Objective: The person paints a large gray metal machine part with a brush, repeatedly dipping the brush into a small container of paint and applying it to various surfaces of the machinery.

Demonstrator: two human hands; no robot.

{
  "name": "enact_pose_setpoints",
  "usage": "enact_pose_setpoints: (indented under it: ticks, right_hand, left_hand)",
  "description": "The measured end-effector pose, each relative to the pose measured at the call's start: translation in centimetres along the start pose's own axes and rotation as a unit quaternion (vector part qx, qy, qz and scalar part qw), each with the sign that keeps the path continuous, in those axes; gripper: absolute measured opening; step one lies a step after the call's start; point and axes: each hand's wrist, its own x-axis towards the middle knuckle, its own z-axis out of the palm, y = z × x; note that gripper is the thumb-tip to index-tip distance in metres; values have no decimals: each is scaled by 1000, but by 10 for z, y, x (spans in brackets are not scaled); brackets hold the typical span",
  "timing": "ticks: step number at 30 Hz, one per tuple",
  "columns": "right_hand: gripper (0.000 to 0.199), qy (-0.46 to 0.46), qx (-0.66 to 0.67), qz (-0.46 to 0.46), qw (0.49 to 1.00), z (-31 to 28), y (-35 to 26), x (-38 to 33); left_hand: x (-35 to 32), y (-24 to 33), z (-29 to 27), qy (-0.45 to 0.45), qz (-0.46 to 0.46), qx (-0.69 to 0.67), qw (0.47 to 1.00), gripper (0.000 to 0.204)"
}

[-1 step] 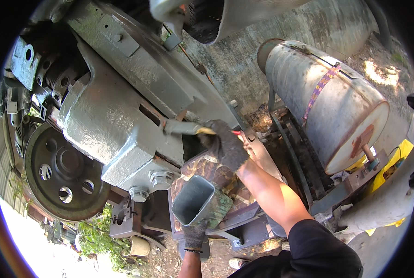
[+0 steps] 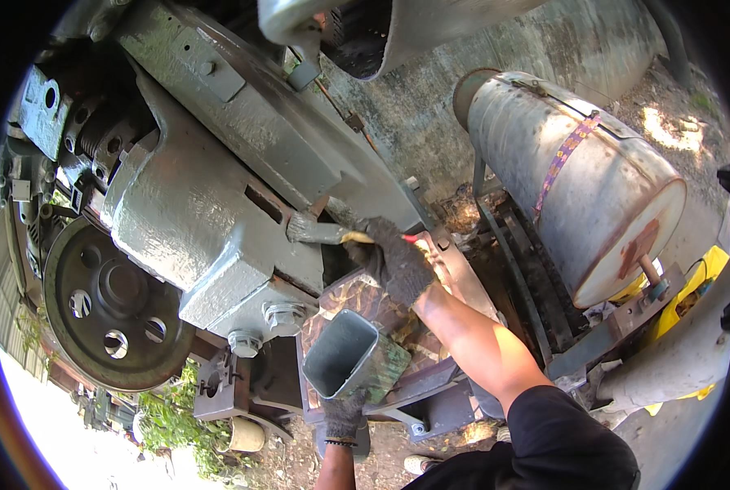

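Note:
My right hand (image 2: pixel 398 260), in a dark glove, is closed round the handle of a paintbrush (image 2: pixel 322 232). The brush points left, its grey-coated bristles against the edge of a large grey-painted machine (image 2: pixel 193 204), just right of a dark slot. The handle's red tip sticks out past my fingers. Lower down, my left hand (image 2: pixel 344 415), also gloved, grips the base of an open rectangular paint container (image 2: pixel 342 353). It is tilted, grey inside and paint-smeared greenish outside. Two large bolts coated in grey stand on the machine just left of the container.
A spoked iron wheel (image 2: pixel 118 302) stands at the left. A rusty white metal drum (image 2: pixel 577 180) with a purple strap lies on a frame at the right. Beneath my hands is a stained, reddish-brown metal platform (image 2: pixel 471 282). A curved metal part (image 2: pixel 455 24) overhangs the top.
The brush and my right hand have shifted slightly, the bristles now spread against the machine's edge. My left hand and the container have hardly moved.

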Motion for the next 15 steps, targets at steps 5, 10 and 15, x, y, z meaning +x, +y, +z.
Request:
enact_pose_setpoints:
  ticks: [5, 10, 15]
  right_hand:
    - [37, 50, -238, 119, 963, -8, -9, -23]
    - [20, 44, -57, -66, 995, 8, -4, 0]
    - [16, 56, -272, -89, 956, 14, 6, -5]
  left_hand:
    - [-3, -7, -2, -1, 9, -9, 1000, 75]
    - [2, -21, -2, -10, -78, -22, 997, 74]
    - [6, -6, -2, -9, -10, 16, 1000, 72]
